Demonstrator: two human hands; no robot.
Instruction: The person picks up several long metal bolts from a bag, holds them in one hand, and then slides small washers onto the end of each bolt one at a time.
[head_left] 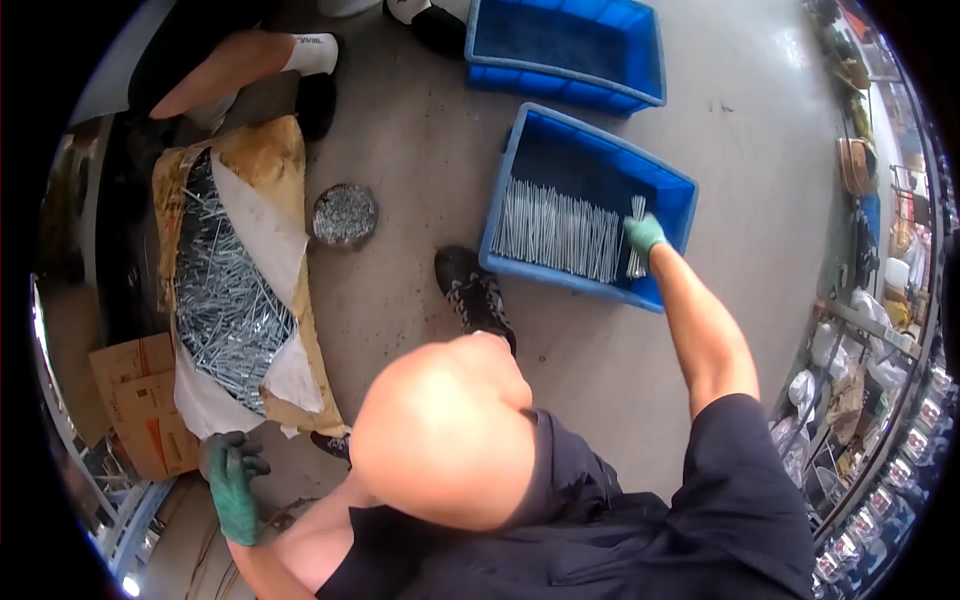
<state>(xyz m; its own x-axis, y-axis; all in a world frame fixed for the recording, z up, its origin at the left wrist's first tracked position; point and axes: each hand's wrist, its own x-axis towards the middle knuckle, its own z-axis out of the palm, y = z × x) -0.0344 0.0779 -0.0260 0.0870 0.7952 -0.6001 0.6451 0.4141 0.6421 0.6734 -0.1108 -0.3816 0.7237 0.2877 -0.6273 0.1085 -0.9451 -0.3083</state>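
My right hand (645, 232), in a green glove, is closed around a bundle of long thin silver bolts (638, 208). It reaches into the right end of a blue crate (505, 165). A tidy row of similar bolts (555, 230) lies side by side in that crate, left of the bundle, with a gap between. Another green glove covers my left hand (237, 488), low on the left. Its fingers are apart and slightly curled, with nothing visible in them. Just beyond it, an opened sack (285, 150) holds a jumbled heap of loose bolts (228, 290).
Behind the crate stands a second blue crate (570, 72). A round container of small metal pieces (345, 215) sits right of the sack. Flattened cardboard (145, 405) lies at the left. Another person's leg (225, 72) is at the upper left. Cluttered shelving (865, 340) lines the right.
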